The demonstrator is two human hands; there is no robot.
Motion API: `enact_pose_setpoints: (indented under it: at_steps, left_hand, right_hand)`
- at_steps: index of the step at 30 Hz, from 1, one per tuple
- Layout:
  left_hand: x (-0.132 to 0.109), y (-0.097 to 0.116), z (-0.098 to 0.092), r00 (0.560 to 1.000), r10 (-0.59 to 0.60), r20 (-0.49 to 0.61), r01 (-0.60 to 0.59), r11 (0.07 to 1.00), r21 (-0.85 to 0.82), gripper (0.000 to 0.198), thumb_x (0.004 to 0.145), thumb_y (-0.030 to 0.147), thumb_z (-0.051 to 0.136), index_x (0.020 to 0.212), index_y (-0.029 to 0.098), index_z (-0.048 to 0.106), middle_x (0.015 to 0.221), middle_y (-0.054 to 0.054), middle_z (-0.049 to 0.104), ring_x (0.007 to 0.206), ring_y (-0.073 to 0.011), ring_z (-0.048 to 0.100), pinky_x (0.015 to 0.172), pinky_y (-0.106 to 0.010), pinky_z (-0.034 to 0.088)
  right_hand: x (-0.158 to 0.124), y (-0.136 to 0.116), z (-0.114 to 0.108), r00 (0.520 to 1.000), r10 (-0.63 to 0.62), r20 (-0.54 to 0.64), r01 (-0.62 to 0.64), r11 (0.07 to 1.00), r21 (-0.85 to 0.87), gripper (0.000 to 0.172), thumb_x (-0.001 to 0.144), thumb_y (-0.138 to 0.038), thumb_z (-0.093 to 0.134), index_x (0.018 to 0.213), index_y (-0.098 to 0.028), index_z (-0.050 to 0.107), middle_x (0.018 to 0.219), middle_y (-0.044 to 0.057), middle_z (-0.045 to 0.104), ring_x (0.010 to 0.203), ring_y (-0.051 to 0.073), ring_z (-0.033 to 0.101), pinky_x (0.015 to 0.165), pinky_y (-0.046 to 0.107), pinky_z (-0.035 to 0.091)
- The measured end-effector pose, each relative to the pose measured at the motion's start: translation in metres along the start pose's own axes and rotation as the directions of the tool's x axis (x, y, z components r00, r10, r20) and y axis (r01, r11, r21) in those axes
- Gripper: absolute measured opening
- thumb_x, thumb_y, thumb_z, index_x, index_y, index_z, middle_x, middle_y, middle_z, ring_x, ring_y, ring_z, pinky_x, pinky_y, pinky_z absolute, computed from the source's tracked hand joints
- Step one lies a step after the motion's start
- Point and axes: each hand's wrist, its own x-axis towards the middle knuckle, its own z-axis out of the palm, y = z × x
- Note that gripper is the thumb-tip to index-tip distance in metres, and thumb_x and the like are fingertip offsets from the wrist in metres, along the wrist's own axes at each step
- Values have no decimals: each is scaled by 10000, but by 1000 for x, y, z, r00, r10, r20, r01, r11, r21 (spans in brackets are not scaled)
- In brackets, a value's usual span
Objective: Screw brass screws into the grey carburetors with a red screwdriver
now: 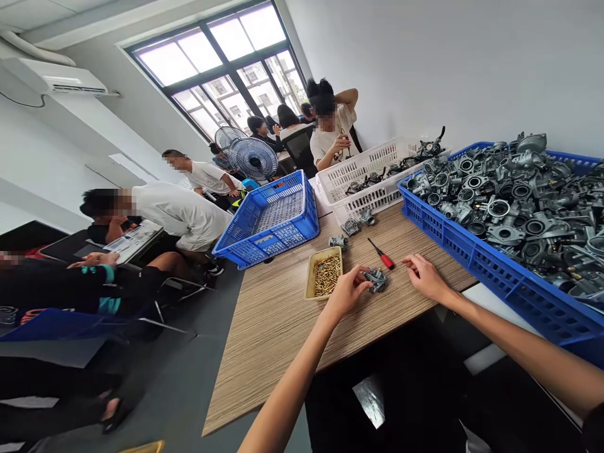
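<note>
My left hand (348, 291) is closed on a small grey metal carburetor (377, 280), its fingers and thumb at the part's left side, low over the wooden table (268, 327). To the right, my right hand (426, 277) is open near the tabletop with nothing visible in it. A screwdriver with a red handle (386, 260) lies just beyond, between the two hands. Close to my left hand stands a small cream tray (310, 277) full of brass-coloured jets (327, 275). Several more carburetors (338, 241) lie behind the tray.
At right, a blue crate (453, 242) is heaped with carburetors. A white crate (333, 182) behind holds more, and a blue crate (264, 248) sits at the table's far left corner. Across from me a person (330, 129) holds a tool; other people sit at left near fans (255, 158).
</note>
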Motion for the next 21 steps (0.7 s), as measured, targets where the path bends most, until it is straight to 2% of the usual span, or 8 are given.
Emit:
enact_pose_setpoints:
  at_steps: [5, 7, 10, 15, 19, 21]
  left_hand:
    - [-6, -1, -1, 1000, 5, -19, -3, 994, 112, 273, 882, 387, 786, 1052, 231, 638, 782, 32, 641, 706, -154, 596, 696, -275, 496]
    - [-12, -1, 2, 994, 63, -90, -42, 975, 216, 273, 888, 411, 788, 1030, 232, 639, 847, 10, 618, 793, -177, 598, 766, -302, 506]
    - [-21, 0, 11, 962, 161, -222, -73, 931, 357, 277, 902, 445, 778, 994, 232, 627, 993, -37, 610, 962, -225, 593, 891, -355, 504]
    - [-30, -2, 39, 886, 190, -424, 25, 891, 453, 274, 961, 462, 703, 959, 223, 568, 1022, -66, 606, 983, -252, 566, 922, -398, 466]
    - [-30, -9, 54, 845, 183, -503, 61, 901, 430, 262, 994, 465, 652, 966, 227, 544, 990, -62, 616, 962, -246, 592, 905, -395, 456]
    - [-30, -12, 58, 836, 190, -515, 59, 902, 428, 264, 990, 463, 663, 976, 227, 545, 1019, -70, 638, 983, -247, 615, 912, -395, 461]
  right_hand:
    - [0, -3, -2, 1000, -11, 4, 11, 1000, -17, 254, 894, -124, 475, 1074, -213, 631, 1032, 76, 668, 916, 212, 679, 858, 356, 562]
    - [0, -4, -2, 1000, -13, 7, 13, 1000, -18, 250, 894, -121, 477, 1067, -216, 630, 1034, 75, 669, 927, 213, 680, 867, 358, 562]
    - [0, -4, -2, 1000, -8, 11, 8, 1000, -23, 247, 900, -121, 473, 1067, -213, 631, 1042, 76, 666, 925, 211, 683, 872, 359, 563]
    - [-1, -7, -3, 1000, -19, 15, 20, 998, -65, 253, 918, -129, 457, 1092, -207, 622, 1063, 88, 662, 940, 215, 684, 886, 367, 562]
    - [-1, -11, 0, 999, -49, 17, 51, 990, -128, 361, 937, -165, 469, 1284, -191, 569, 1183, 127, 648, 931, 231, 685, 894, 405, 568]
    - [1, -14, 4, 999, -37, 31, 42, 983, -179, 449, 964, -239, 518, 1410, -194, 501, 1252, 147, 632, 928, 242, 688, 871, 409, 572]
